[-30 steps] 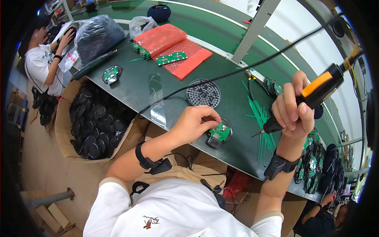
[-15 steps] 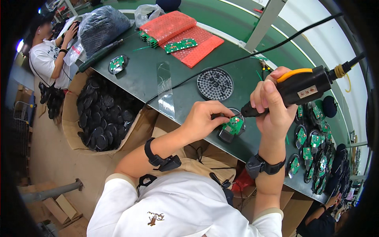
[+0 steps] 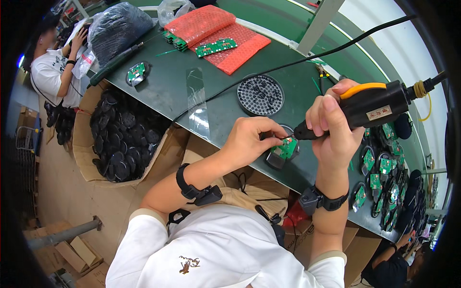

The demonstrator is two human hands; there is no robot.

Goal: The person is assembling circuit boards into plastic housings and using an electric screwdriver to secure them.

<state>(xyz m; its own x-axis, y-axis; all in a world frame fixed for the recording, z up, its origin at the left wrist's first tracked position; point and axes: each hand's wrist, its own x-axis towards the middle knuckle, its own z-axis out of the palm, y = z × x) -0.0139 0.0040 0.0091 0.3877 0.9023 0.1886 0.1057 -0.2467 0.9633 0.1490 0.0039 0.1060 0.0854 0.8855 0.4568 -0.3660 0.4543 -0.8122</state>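
Observation:
My right hand is wrapped around a black electric screwdriver with an orange lever, held sideways so its bit points left. The thin bit ends close to the fingertips of my left hand, which are pinched together over a green circuit board. What sits between those fingertips is too small to make out. Under the board is a round black housing, lying on the green table near its front edge. Just beyond it stands a round tray holding many tiny black parts.
A carton full of black round housings stands left of the table. Red bubble wrap with green boards lies at the back. Many board-fitted housings crowd the right side. A black cable crosses overhead. Another person works at far left.
The whole view has shifted slightly, so the table things sit a little further left and higher. Both hands keep nearly the same pose over the board, the screwdriver still in my right.

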